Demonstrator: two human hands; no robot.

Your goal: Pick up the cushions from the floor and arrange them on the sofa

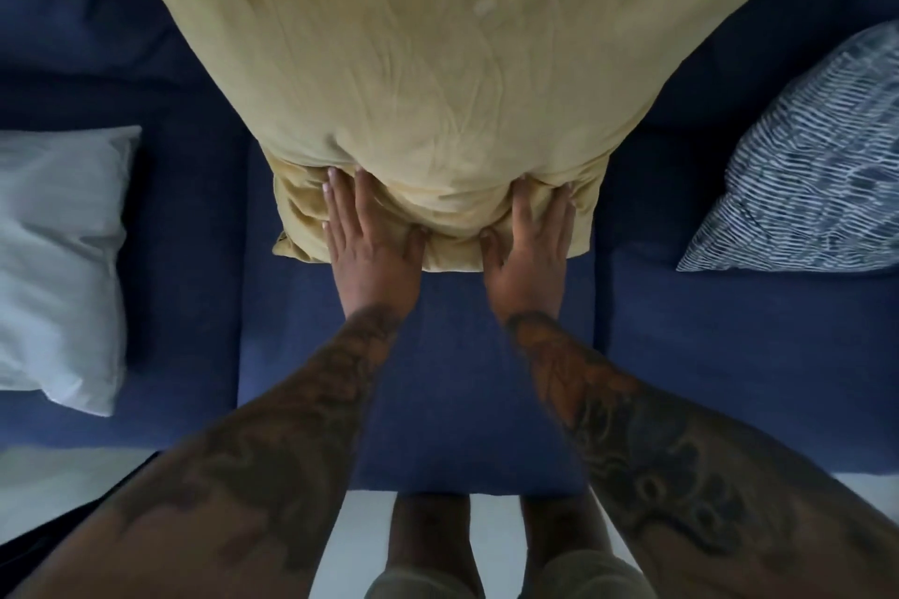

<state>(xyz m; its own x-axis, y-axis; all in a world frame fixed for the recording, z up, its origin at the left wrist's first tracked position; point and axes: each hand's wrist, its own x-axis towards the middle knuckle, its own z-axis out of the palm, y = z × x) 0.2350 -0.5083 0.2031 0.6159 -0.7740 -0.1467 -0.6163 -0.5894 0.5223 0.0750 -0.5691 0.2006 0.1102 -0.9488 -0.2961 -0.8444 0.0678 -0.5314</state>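
The big yellow cushion (438,78) stood on the blue sofa (462,355), leaning on its back. The left hand (372,238) and the right hand (528,243) lay flat on the cushion's bottom edge, each grip wide with nothing held. A white cushion (58,258) lay left of the yellow one. A striped cushion (817,165) leaned to its right.

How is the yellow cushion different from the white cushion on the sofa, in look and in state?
The yellow cushion stands in the middle of the sofa, with the left hand and the right hand pressing flat on its lower edge; the white cushion lies untouched at the left. The yellow cushion looks larger and more wrinkled; the white cushion looks smoother. Both are plain, without pattern, and rest on the blue sofa.
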